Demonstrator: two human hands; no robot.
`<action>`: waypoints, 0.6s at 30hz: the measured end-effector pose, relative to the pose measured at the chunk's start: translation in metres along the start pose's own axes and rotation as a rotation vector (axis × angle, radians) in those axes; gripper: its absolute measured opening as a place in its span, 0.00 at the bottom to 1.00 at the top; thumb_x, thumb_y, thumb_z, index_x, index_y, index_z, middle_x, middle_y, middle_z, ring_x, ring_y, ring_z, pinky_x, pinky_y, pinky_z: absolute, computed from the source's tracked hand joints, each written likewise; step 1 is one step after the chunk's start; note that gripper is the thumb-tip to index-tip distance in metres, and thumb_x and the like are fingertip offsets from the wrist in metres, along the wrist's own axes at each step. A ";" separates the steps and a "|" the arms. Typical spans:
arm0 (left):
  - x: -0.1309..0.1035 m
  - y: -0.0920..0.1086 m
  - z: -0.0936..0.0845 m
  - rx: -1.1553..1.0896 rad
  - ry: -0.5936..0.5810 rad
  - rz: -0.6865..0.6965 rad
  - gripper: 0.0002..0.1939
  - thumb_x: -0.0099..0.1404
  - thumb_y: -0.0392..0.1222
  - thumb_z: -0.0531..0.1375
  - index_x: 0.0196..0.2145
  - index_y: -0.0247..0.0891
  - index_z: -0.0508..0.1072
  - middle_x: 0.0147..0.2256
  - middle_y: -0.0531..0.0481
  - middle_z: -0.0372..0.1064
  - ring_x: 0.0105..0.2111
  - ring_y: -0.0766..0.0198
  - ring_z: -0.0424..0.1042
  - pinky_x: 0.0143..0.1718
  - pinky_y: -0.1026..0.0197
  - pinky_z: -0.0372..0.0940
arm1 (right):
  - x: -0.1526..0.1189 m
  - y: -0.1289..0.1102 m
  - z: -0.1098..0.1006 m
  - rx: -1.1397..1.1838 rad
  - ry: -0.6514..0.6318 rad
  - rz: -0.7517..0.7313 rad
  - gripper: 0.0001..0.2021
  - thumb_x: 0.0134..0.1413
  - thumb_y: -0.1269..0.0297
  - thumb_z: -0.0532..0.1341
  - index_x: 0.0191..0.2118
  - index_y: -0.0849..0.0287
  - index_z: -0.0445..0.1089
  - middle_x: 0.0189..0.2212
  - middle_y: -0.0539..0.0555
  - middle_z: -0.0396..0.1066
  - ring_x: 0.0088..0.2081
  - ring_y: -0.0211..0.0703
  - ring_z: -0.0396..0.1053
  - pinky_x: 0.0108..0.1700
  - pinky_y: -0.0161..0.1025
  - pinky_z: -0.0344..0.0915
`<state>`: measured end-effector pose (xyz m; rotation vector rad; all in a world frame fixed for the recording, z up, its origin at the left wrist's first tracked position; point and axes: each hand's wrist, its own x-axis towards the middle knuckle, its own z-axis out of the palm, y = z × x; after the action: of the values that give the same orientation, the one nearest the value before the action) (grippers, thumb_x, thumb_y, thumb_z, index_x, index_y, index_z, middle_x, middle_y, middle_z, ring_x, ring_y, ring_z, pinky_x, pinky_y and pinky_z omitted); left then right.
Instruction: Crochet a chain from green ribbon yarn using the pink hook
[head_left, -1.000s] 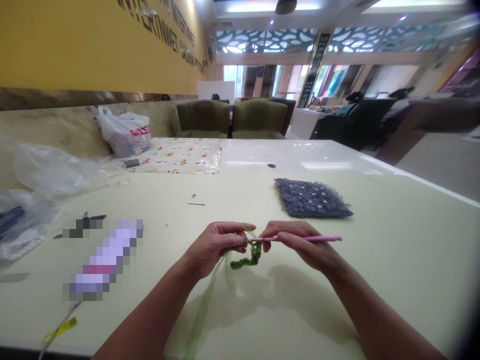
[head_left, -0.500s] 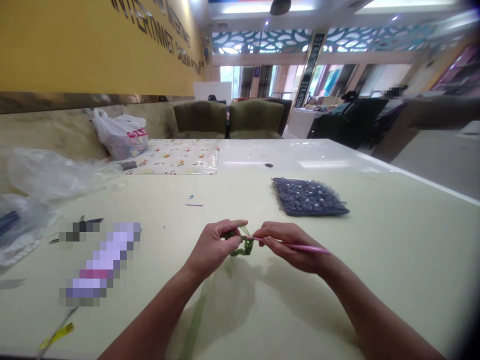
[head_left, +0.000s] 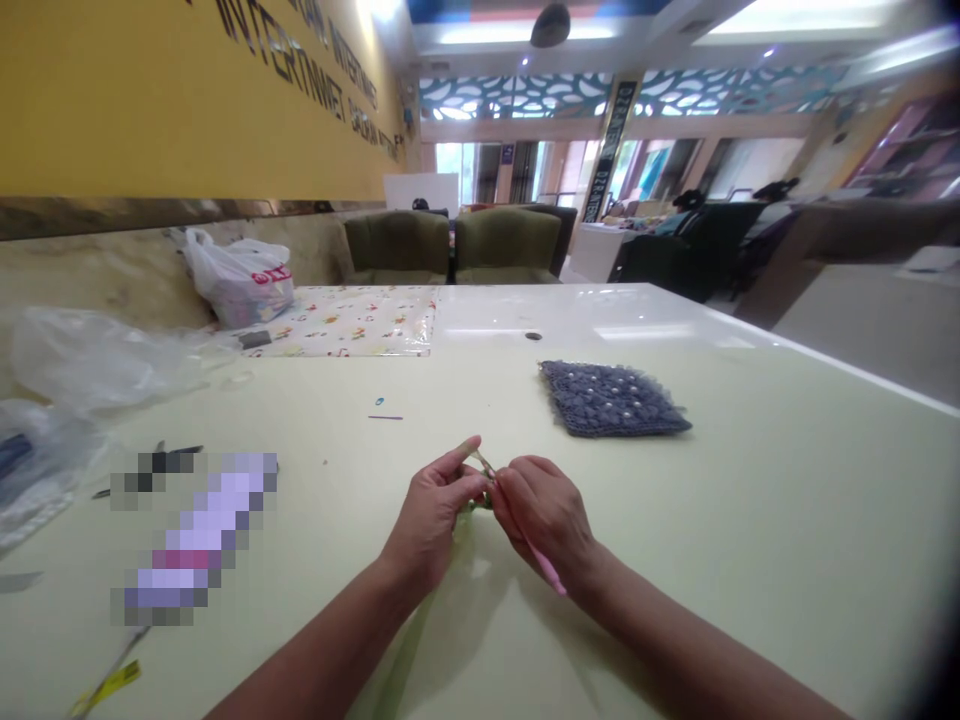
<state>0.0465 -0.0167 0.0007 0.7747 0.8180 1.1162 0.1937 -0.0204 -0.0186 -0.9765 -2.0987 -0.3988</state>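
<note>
Near the middle of the table, my left hand (head_left: 437, 505) pinches a small green crochet piece (head_left: 484, 498), its index finger raised with a strand of green yarn at it. My right hand (head_left: 550, 510) is closed around a pink crochet hook (head_left: 546, 568), whose handle slants down toward me. The hook's tip meets the work between both hands and is partly hidden by fingers. A pale green ribbon-like strand (head_left: 412, 640) hangs from the piece toward the near edge.
A dark blue beaded crochet piece (head_left: 615, 400) lies beyond my right hand. A thin purple needle (head_left: 385, 417) and small blue ring (head_left: 379, 401) lie farther left. Plastic bags (head_left: 97, 350), black scissors (head_left: 161, 462) and a pixelated purple object (head_left: 217, 520) are on the left.
My right hand has turned, swinging the hook's handle from nearly level to slanting down toward me. Both hands are closer together, covering more of the green piece. The view has shifted slightly.
</note>
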 end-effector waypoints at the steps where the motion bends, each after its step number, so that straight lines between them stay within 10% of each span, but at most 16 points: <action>1: -0.001 0.000 0.001 0.013 0.009 0.032 0.30 0.52 0.34 0.67 0.54 0.36 0.72 0.27 0.57 0.67 0.28 0.71 0.64 0.42 0.62 0.61 | 0.000 0.001 -0.001 -0.003 0.006 -0.007 0.11 0.59 0.75 0.55 0.27 0.56 0.58 0.21 0.48 0.58 0.24 0.39 0.55 0.36 0.38 0.60; 10: -0.002 0.003 0.001 0.217 0.050 0.135 0.25 0.54 0.39 0.67 0.51 0.37 0.75 0.28 0.55 0.71 0.33 0.67 0.67 0.50 0.57 0.59 | -0.001 0.003 0.000 0.015 0.048 -0.069 0.09 0.61 0.75 0.55 0.30 0.56 0.61 0.21 0.48 0.62 0.25 0.39 0.58 0.39 0.40 0.63; 18: 0.004 0.025 -0.015 0.082 -0.192 -0.177 0.24 0.50 0.33 0.68 0.47 0.33 0.76 0.35 0.46 0.76 0.34 0.65 0.71 0.46 0.59 0.60 | 0.007 0.020 -0.018 0.485 -0.054 0.071 0.04 0.61 0.71 0.57 0.37 0.57 0.69 0.33 0.54 0.70 0.33 0.39 0.67 0.35 0.36 0.65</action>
<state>0.0233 -0.0052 0.0139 0.8463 0.7577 0.8414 0.2151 -0.0140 -0.0022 -0.7724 -2.0610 0.1728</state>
